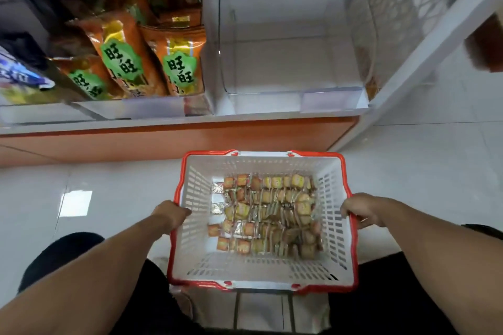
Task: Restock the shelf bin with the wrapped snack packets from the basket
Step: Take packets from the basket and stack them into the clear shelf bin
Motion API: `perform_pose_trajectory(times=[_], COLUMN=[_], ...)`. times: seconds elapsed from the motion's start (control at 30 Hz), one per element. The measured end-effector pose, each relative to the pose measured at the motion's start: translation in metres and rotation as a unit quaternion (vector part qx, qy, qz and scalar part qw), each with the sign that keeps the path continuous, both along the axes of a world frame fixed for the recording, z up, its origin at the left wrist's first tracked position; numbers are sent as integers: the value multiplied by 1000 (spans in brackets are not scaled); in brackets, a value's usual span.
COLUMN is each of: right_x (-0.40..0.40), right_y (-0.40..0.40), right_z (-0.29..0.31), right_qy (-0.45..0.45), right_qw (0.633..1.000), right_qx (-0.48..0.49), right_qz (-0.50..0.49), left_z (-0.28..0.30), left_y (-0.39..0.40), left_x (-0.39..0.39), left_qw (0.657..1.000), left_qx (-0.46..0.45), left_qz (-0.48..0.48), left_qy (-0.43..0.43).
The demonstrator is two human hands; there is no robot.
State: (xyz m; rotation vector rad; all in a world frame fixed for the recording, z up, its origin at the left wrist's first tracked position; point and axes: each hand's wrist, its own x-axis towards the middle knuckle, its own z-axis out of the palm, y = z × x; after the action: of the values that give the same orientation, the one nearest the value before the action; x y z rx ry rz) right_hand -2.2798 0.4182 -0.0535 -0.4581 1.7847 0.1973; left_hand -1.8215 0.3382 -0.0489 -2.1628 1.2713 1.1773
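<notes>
A white basket (196, 253) with a red rim sits low in the middle of the view, above the floor. Several small wrapped snack packets (266, 215) in orange and yellow lie across its bottom. My left hand (170, 216) grips the basket's left rim. My right hand (362, 211) grips the right rim. Straight ahead, above the basket, a clear plastic shelf bin (288, 62) stands on the shelf with nothing inside it.
Orange snack bags (152, 62) with green labels fill the bin to the left. A white lattice shelf side (408, 3) rises at the right. An orange shelf base (177, 141) runs below the bins. White floor tiles (435, 166) surround the basket.
</notes>
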Motion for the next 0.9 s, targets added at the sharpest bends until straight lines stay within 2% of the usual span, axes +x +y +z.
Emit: perform_pose_trajectory(times=[0.2,0.37,0.4,0.5,0.57,0.63,0.73,0.8,0.9], right_x=[3,21,27,41,47,55,78,94,111], right_y=[-12,-10,-7,3,3,-8,-33,-48,-62], right_z=[-1,-1,4,25,40,50,53,36,-14], right_qy=[4,76,103,233,282,263,165,114,102], right_qw=[996,982,978,940,902,887,887,881,879], right_qx=[-87,-176,-182,-229,-293,-333,-335,-305,-221], right_qz=[23,3,14,100,143,185,272,343,409], left_z=[-3,9,15,36,50,60,56,38,-4], left_y=[-25,-19,-15,-8,-11,-16,-18,-17,-9], left_x=[7,-4,-10,-21,-30,-44,-77,-100,-127], left_qw=[999,998,998,973,955,941,933,930,934], left_qx=[-25,-48,-57,-146,-210,-235,-209,-181,-132], left_qz=[0,19,4,-160,-210,-240,-281,-301,-300], left_qy=[36,39,21,-74,-26,38,86,109,145])
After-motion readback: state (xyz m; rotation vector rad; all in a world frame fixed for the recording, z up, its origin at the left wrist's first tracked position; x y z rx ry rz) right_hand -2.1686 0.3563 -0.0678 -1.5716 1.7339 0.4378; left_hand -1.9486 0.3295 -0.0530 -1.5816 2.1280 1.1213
